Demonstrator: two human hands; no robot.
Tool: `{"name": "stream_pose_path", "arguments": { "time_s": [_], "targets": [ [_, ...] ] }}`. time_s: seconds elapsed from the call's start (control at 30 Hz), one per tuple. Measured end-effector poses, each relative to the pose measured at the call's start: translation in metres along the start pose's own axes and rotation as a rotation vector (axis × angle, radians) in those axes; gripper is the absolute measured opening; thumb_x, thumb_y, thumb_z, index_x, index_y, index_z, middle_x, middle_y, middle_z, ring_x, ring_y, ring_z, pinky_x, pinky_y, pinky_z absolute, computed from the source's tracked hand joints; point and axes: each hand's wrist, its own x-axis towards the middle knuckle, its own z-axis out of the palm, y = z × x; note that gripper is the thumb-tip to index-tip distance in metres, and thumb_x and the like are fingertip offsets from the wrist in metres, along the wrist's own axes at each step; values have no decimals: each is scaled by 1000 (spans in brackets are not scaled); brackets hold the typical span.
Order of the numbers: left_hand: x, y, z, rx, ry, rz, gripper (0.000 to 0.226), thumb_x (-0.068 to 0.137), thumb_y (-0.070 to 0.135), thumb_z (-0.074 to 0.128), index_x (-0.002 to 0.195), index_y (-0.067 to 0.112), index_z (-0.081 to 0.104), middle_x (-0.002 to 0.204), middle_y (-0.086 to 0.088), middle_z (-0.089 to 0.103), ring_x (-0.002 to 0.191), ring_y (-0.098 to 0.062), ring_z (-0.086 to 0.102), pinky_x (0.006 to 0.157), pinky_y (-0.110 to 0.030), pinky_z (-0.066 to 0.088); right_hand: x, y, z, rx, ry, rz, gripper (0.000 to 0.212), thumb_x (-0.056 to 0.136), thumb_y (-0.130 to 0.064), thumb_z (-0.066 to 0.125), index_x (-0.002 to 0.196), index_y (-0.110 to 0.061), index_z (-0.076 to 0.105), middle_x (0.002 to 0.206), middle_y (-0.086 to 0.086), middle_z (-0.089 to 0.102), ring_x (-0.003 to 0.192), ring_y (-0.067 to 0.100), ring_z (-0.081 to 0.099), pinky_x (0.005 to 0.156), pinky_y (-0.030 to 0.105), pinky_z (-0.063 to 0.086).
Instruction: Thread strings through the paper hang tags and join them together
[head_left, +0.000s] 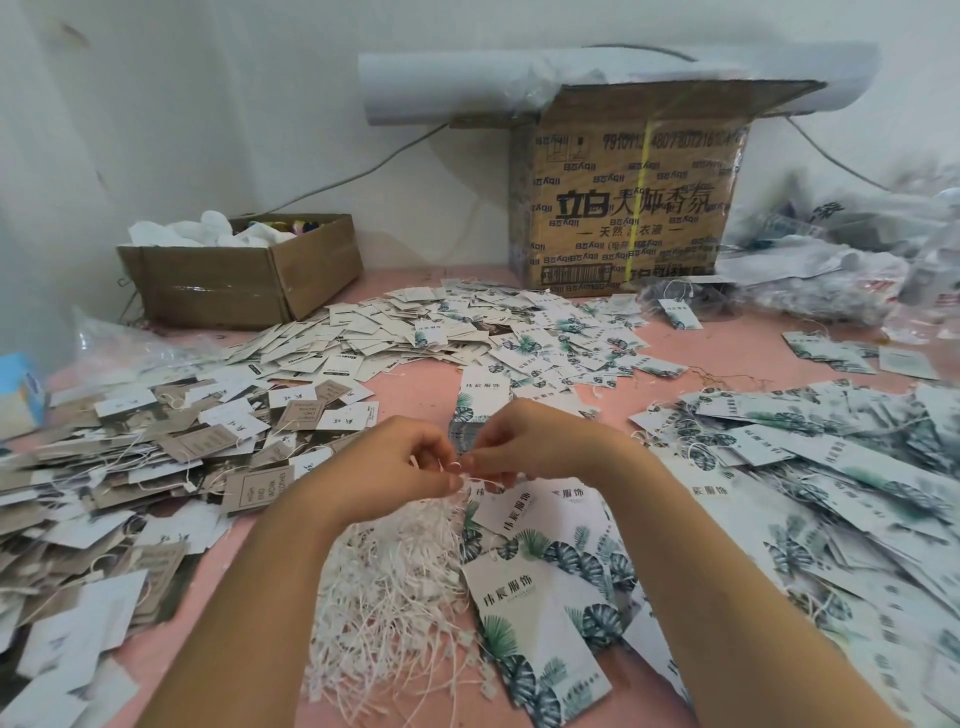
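My left hand (400, 462) and my right hand (524, 441) meet over the middle of the pink table. Both pinch a thin white string (457, 470) between their fingertips. A white hang tag with green leaf print (511, 506) hangs just below my right hand; its top end is hidden by my fingers. A heap of loose white strings (395, 582) lies under my left forearm. More leaf-print tags (540, 623) lie flat under my right forearm.
Brown and white tags (130, 467) pile up at the left, leaf tags (831, 478) at the right, a mixed heap (441, 332) behind. A small open carton (239, 280) and a tall printed carton (628, 208) stand at the wall. Plastic bags (857, 260) at far right.
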Motion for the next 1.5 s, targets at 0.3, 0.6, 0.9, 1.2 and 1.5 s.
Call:
{"name": "stream_pose_path", "arguments": {
  "time_s": [0.3, 0.6, 0.9, 1.2, 1.5],
  "targets": [
    [-1, -1, -5, -13, 48, 34, 10, 78, 18, 75, 74, 25, 68, 60, 12, 53, 47, 4, 43, 52, -18, 35, -2, -5, 5, 137, -43, -43, 26, 91, -24, 58, 69, -14, 65, 58, -7, 63, 53, 7, 52, 49, 14, 40],
    [-2, 2, -4, -46, 23, -4, 41, 73, 25, 79, 101, 37, 51, 97, 12, 61, 77, -5, 59, 70, -25, 49, -1, -9, 4, 124, 43, -58, 8, 86, -10, 63, 81, -7, 68, 60, -6, 59, 52, 3, 49, 59, 26, 41],
    [1, 5, 0, -169, 200, 86, 10, 87, 12, 64, 80, 18, 67, 63, 6, 70, 56, -1, 59, 56, -12, 45, -5, -6, -15, 564, 480, -79, 15, 92, -9, 51, 78, -8, 56, 74, 3, 67, 67, 12, 61, 64, 24, 52],
    [1, 3, 2, -122, 147, 13, 16, 89, 21, 62, 78, 13, 68, 66, 2, 70, 71, -20, 54, 69, -30, 42, -8, -2, -30, 1667, 567, -51, 28, 94, -8, 33, 66, -14, 33, 48, 0, 39, 41, 11, 34, 43, 22, 38],
    [0, 4, 3, -72, 65, -8, 18, 93, 21, 57, 79, 19, 67, 59, 6, 63, 70, -18, 54, 76, -37, 47, -6, 2, -27, 1033, 792, -80, 19, 94, -6, 43, 77, -15, 41, 57, -3, 36, 39, 7, 27, 34, 17, 24]
  ]
}}
